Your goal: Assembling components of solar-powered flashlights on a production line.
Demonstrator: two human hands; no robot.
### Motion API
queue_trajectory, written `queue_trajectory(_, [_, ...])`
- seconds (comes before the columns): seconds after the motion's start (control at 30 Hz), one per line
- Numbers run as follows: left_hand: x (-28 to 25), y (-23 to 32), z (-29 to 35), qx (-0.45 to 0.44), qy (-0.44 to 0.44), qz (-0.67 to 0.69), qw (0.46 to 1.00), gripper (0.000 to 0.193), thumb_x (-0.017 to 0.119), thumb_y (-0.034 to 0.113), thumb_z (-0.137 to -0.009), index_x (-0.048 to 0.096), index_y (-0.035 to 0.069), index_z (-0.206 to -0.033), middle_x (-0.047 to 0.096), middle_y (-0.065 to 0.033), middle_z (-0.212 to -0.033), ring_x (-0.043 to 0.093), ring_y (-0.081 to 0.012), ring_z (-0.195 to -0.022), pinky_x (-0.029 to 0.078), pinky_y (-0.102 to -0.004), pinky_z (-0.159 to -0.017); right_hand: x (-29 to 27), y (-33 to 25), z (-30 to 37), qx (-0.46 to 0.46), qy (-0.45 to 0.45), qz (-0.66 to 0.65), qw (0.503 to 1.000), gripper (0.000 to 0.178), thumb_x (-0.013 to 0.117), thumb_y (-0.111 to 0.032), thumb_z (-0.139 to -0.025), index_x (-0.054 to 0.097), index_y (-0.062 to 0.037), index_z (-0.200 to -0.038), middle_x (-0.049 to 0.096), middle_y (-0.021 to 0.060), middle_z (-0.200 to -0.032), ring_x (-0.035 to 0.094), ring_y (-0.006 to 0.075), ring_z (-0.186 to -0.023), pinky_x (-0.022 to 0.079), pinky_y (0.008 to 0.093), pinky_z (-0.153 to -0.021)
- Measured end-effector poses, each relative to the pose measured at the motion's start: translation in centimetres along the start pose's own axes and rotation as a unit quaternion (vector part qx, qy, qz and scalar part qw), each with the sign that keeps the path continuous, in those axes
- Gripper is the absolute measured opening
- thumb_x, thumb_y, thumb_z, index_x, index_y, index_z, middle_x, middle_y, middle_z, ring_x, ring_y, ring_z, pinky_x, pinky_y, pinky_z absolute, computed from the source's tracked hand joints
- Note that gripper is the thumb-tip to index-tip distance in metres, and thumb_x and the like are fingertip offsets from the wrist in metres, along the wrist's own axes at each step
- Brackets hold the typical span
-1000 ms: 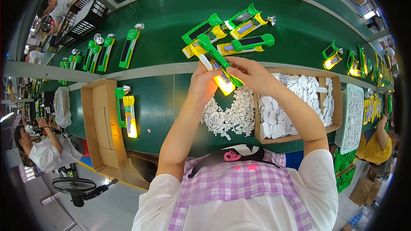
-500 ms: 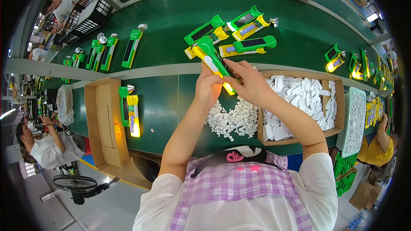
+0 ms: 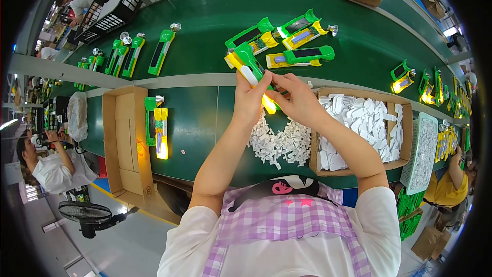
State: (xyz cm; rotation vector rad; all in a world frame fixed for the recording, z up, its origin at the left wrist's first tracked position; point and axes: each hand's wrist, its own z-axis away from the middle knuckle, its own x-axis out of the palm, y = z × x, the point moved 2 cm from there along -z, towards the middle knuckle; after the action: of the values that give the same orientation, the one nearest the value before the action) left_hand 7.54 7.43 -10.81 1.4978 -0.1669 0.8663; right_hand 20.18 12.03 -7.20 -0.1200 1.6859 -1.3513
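Green-and-yellow lamp (image 3: 250, 68) is held over the grey rail (image 3: 195, 80), broad end toward eleven o'clock, glowing end toward five; bearings are taken from it. Left hand (image 3: 248, 100) is closed around its left side, apparently to steady the body. Right hand (image 3: 298, 100) has bent fingertips touching the opposite side, likely as a counter-press; whether they pinch cannot be told. Small white parts (image 3: 287, 144) lie loose nearby at five o'clock, presumably for short reach. At four o'clock, a cardboard box (image 3: 406, 138) contains flat white pieces (image 3: 353, 128); beyond it, a pale green basket (image 3: 410, 180) contains small whitish items (image 3: 424, 146). At eight, an opened lamp (image 3: 161, 123) with one end lit lies beside a second carton (image 3: 125, 143), inner base panels visible. At one, further lamps (image 3: 307, 54) lie grouped, some casings parted. At ten, a black crate (image 3: 110, 20) holds a pale flat item (image 3: 108, 5), unidentified.
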Motion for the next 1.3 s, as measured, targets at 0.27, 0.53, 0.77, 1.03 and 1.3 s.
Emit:
queue_trajectory(0.27, [-0.5,-0.7,0.2,0.012,0.025,-0.04,0.999,0.045,0.062,0.004,-0.087,0.034,0.006,-0.122,0.053,-0.0043,-0.103,0.057,-0.0124,-0.093,0.049,-0.0286,-0.081,0.8,0.8,0.1,0.008,-0.021,-0.062,0.998,0.045,0.06,-0.013,-0.09,0.05,-0.0094,-0.133,0.053,0.0112,-0.104,0.061,0.0223,-0.087,0.052,0.0316,-0.076])
queue_trajectory(0.53, [-1.1,-0.9,0.2,0.051,0.035,-0.093,0.994,0.038,0.059,0.004,-0.091,0.036,0.003,-0.122,0.053,-0.0072,-0.111,0.057,-0.0147,-0.105,0.048,-0.0295,-0.09,0.7,-0.5,0.4,-0.088,-0.011,0.061,0.994,0.043,0.059,-0.017,-0.091,0.049,-0.0044,-0.13,0.051,0.013,-0.107,0.058,0.0235,-0.09,0.05,0.0322,-0.077])
queue_trajectory(0.77, [-1.5,-1.0,0.0,0.055,0.034,-0.113,0.992,0.043,0.06,0.012,-0.091,0.032,0.005,-0.124,0.048,-0.0043,-0.105,0.052,-0.0105,-0.095,0.046,-0.0261,-0.08,1.5,-0.1,0.3,0.004,-0.03,-0.044,0.999,0.043,0.06,-0.016,-0.09,0.049,-0.0042,-0.13,0.051,0.0134,-0.108,0.058,0.0253,-0.091,0.05,0.0314,-0.079])
queue_trajectory(1.03, [-2.3,-1.2,0.0,0.044,0.071,-0.083,0.993,0.043,0.056,0.002,-0.09,0.035,0.004,-0.127,0.051,-0.0062,-0.109,0.055,-0.0171,-0.106,0.048,-0.0318,-0.088,2.3,-1.4,0.3,-0.011,-0.148,0.215,0.965,0.068,0.062,-0.026,-0.086,0.029,-0.0018,-0.141,0.058,0.0177,-0.102,0.059,0.0357,-0.093,0.05,0.0394,-0.079])
queue_trajectory(1.3, [-4.7,2.0,-1.3,-0.17,0.011,-0.042,0.985,0.034,0.059,0.031,-0.094,0.052,0.005,-0.115,0.061,-0.0056,-0.101,0.061,-0.0142,-0.089,0.051,-0.0306,-0.073,0.6,0.2,-2.6,0.116,-0.296,0.042,0.947,0.022,0.057,-0.021,-0.091,0.062,-0.0056,-0.106,0.062,0.0094,-0.1,0.062,0.0217,-0.092,0.049,0.0335,-0.078])
